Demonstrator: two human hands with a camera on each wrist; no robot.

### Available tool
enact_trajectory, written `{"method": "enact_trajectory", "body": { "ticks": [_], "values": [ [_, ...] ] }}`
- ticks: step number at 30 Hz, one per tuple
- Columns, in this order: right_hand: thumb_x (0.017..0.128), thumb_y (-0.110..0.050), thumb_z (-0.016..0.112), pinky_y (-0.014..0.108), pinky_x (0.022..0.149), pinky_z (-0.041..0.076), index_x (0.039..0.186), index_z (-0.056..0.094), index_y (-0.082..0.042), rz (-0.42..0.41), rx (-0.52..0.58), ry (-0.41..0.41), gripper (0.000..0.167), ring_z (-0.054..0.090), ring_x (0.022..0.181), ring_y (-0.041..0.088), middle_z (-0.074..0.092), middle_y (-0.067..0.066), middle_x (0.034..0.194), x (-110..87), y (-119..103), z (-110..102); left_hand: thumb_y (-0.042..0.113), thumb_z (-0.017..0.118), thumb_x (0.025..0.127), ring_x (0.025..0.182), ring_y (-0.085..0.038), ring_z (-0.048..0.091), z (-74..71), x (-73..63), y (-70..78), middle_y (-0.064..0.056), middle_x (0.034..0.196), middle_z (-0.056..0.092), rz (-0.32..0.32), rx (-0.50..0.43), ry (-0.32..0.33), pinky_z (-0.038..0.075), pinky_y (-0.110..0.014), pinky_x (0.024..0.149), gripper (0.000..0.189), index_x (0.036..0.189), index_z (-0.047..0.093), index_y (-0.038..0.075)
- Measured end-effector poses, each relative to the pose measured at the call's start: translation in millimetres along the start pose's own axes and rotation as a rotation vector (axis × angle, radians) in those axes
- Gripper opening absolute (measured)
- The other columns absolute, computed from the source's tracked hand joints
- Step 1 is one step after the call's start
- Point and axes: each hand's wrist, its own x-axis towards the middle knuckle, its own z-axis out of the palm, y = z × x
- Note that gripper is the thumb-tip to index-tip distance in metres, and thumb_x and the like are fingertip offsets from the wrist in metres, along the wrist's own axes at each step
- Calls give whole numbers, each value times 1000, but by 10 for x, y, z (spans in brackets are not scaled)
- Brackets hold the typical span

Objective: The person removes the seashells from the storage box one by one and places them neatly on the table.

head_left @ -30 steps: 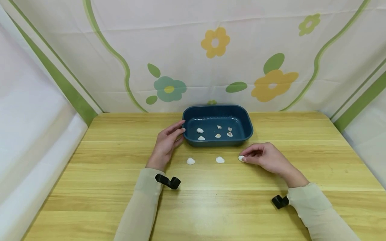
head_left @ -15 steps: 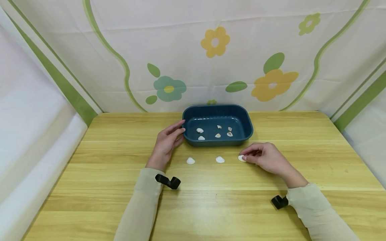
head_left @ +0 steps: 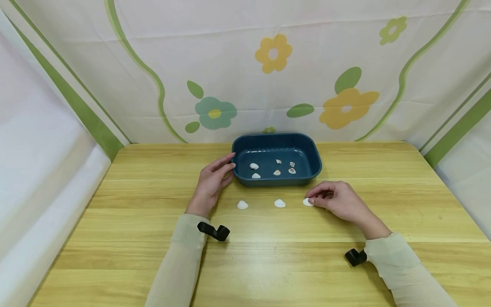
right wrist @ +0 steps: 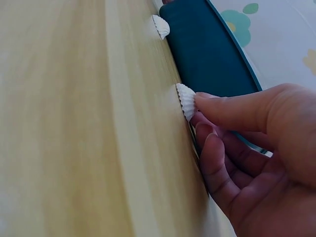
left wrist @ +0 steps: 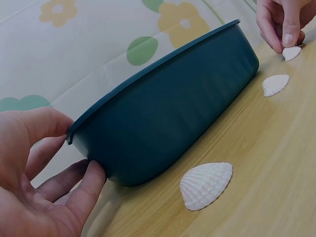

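Observation:
In the head view a dark blue rectangular tray (head_left: pixel 268 182) holds several small seashells, including a white one (head_left: pixel 254 166) at its left. My left hand (head_left: pixel 210 183) rests its extended fingertips against the tray's left end; in the left wrist view they touch the rim and the side wall. Three white seashells lie in a row before the tray: one on the left (head_left: pixel 242 205), one in the middle (head_left: pixel 280 203), one on the right (head_left: pixel 307 202). My right hand (head_left: pixel 340 201) pinches the right one at the tabletop, its thumb covering part of the ribbed shell.
The wooden table (head_left: pixel 276 264) ends at a white cloth backdrop (head_left: pixel 245 64) with printed flowers and leaves, close behind the tray. White cloth also hangs at the left and right sides. A black wrist camera (head_left: pixel 215 231) sits at each cuff.
The right seashell has shifted slightly under the right thumb, and more of its white face shows now. The left hand, the tray and the other shells stay put.

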Motion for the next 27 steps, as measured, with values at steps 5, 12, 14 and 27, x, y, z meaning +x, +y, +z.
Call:
{"method": "enact_trajectory", "body": {
  "ticks": [5, 12, 14, 27],
  "values": [
    [97, -22, 82, 24, 70, 56, 104, 84, -19, 18, 27, -1, 8, 66, 82, 15, 78, 2, 99, 0, 9, -6, 12, 71, 105, 136, -17, 63, 4, 8, -4, 0, 154, 63, 1, 1, 0, 55, -31, 114, 40, 145, 70, 16],
    [98, -22, 82, 23, 71, 57, 107, 84, -16, 21, 74, -3, 11, 68, 85, 14, 79, 5, 106, -16, 12, -54, 11, 71, 105, 138, -18, 63, 2, 15, -7, 1, 155, 63, -1, -7, -2, 56, -29, 111, 40, 144, 71, 16],
    [98, -22, 81, 24, 71, 58, 107, 84, -15, 34, 96, -5, 12, 69, 86, 15, 80, 6, 108, -17, 20, -73, 11, 71, 105, 137, -17, 63, 1, 14, -6, 1, 156, 62, -2, -5, -2, 57, -28, 110, 40, 145, 71, 16],
    [96, -29, 84, 27, 73, 60, 118, 79, -5, 41, 241, 74, 33, 70, 88, 15, 80, -9, 104, -98, -52, -289, 14, 70, 106, 137, -17, 63, -7, 0, 7, 5, 155, 62, -10, 9, 4, 53, -36, 117, 40, 145, 70, 19]
  ]
}}
